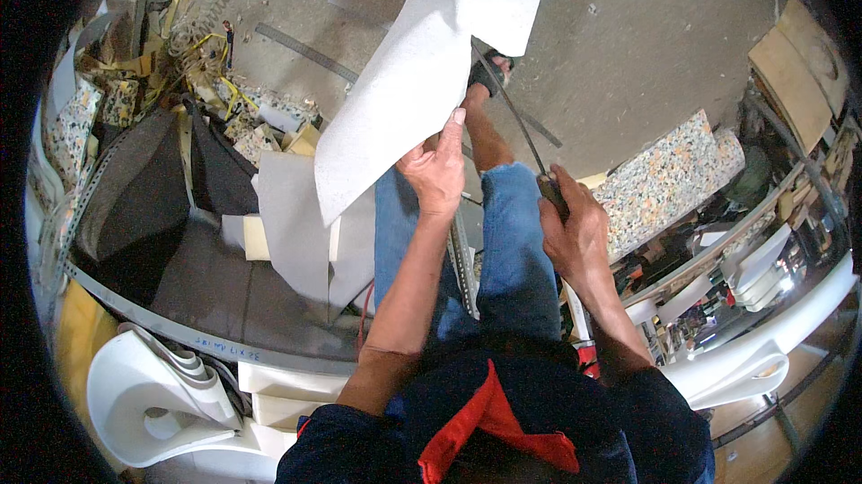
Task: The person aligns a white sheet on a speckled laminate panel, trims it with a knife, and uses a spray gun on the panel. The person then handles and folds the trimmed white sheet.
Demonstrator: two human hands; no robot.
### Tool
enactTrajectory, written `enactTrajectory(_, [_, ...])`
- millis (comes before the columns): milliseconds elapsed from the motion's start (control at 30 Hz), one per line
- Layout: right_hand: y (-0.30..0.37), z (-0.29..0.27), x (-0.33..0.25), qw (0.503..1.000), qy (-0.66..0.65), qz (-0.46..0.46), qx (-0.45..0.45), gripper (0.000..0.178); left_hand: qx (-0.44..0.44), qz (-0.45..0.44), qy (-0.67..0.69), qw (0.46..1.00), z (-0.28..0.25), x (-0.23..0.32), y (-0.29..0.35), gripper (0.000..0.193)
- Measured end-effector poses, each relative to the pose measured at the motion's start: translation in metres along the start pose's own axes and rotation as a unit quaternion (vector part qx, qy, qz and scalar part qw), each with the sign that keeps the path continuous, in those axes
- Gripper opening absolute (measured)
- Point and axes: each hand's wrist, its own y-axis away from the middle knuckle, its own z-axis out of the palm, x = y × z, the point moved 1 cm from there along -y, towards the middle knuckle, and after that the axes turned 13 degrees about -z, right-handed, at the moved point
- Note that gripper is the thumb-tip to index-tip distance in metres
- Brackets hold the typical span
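Note:
A large white sheet (395,93) with a curved outline hangs in front of me, its near corner pointing down. My left hand (435,165) grips its right edge, one digit lying on top and the other fingers partly hidden by the sheet. In my right hand (579,231) is a long, thin-bladed knife (551,197), its dark handle wrapped by closed fingers. The blade slants up and left, and its far end meets the sheet at a notch in the edge. Whether the tip goes under the sheet I cannot tell.
Grey sheets (301,215) and dark foam pieces (215,259) lie to my left, beside a heap of scraps. At right is a speckled foam block (669,183). A metal strip (305,51) lies on the floor (628,53). A white curled sheet (117,403) is at the lower left.

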Motion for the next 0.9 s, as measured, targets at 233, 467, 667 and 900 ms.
enactTrajectory(233, [-0.007, 0.006, 0.008, 0.997, -0.057, -0.044, 0.006, 0.044, -0.075, -0.183, 0.125, 0.972, 0.008, 0.007, 0.008, 0.025])
enactTrajectory(467, [0.001, -0.012, 0.026, 0.999, -0.021, -0.043, -0.024, 0.044, -0.432, -0.116, 0.076, 0.891, -0.078, 0.064, -0.068, 0.038])
enactTrajectory(667, [-0.011, -0.025, 0.004, 0.998, 0.036, 0.043, -0.015, 0.044, -0.305, -0.261, 0.16, 0.902, 0.044, -0.042, -0.23, 0.103])
enactTrajectory(900, [-0.025, -0.025, -0.034, 0.995, 0.053, 0.079, -0.022, 0.042, -0.396, -0.079, 0.246, 0.881, 0.041, -0.024, -0.261, 0.119])
